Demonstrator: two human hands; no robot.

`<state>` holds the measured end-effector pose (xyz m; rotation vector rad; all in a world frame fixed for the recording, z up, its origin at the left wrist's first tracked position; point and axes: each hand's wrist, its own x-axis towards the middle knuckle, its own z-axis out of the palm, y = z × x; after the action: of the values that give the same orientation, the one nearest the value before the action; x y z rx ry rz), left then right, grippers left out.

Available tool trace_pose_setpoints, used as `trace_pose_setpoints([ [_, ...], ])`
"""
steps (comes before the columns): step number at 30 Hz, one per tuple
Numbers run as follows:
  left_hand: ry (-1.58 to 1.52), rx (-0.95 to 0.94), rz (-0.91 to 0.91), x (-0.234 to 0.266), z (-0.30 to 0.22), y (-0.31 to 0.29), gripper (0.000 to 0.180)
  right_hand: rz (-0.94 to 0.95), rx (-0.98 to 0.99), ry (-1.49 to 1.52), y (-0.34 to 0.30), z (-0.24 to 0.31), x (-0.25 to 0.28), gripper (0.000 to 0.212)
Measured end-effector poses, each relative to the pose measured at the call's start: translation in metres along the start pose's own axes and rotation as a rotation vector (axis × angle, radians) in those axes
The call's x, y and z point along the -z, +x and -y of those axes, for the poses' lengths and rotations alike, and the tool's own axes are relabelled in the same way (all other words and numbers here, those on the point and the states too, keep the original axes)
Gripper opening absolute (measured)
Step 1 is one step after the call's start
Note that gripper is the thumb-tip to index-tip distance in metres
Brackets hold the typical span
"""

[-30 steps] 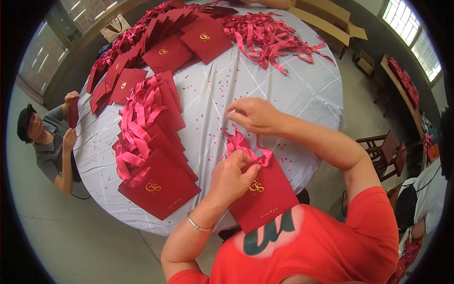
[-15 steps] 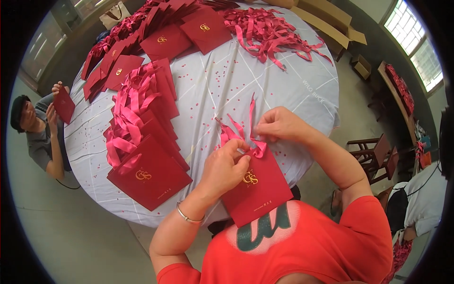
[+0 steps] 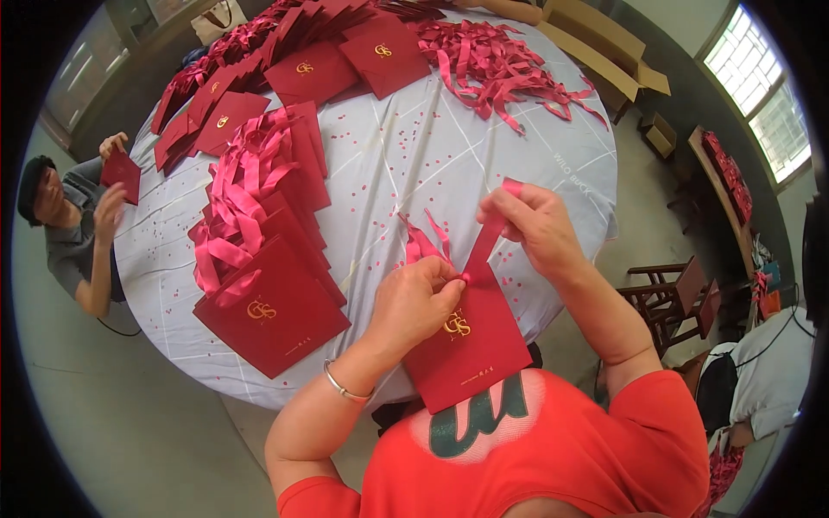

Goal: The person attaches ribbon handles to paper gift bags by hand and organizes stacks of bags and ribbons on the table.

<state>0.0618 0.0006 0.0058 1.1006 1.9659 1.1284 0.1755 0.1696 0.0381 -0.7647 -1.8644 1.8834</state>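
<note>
the left hand (image 3: 417, 298) is clenched on the top edge of a dark red paper bag (image 3: 466, 350) with a gold emblem, pinching it right where a pink ribbon (image 3: 484, 246) passes through the bag's upper rim. the bag is held over the near edge of the round table (image 3: 484, 164), tilted, its lower corner resting against the person's red shirt (image 3: 553, 449). the right hand (image 3: 540, 229) is above and to the right of the bag, its fingers closed on the free end of the ribbon, which runs taut and slanted from the pinch point up into that hand. more loops of the same pink ribbon fan out just left of the pinch point, above the left hand's knuckles. a silver bracelet (image 3: 344, 387) sits on the left wrist. to the left on the grey cloth lies a row of finished red bags (image 3: 272, 311) overlapping one another, each with pink ribbon handles bunched on top. farther up the table are flat red bags (image 3: 384, 52) without ribbons, and beside them, to the right, a loose heap of pink ribbons (image 3: 496, 65). small pink dots of paper are scattered across the cloth. at the far left another person (image 3: 82, 224) sits beside the table holding a red bag (image 3: 121, 173) in both hands.
</note>
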Motion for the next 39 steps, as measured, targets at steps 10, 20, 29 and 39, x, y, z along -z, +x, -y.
trace_pose_setpoints([
  [10, -0.128, -0.073, -0.061, -0.009, 0.010, 0.003, 0.010, -0.193, 0.718, 0.064, -0.015, 0.042, -0.027, 0.027],
  [20, -0.453, -0.047, 0.093, 0.002, 0.022, 0.003, 0.028, 0.252, 0.671, -0.675, -0.014, -0.014, -0.008, 0.009],
  [29, -0.013, -0.216, 0.140, 0.042, 0.005, 0.000, 0.015, 0.276, 0.570, -0.847, -0.023, -0.019, 0.006, 0.013],
  [39, -0.380, 0.278, 0.524, 0.054, 0.010, 0.010, 0.020, 0.197, 0.401, -0.551, -0.019, -0.022, 0.007, 0.015],
])
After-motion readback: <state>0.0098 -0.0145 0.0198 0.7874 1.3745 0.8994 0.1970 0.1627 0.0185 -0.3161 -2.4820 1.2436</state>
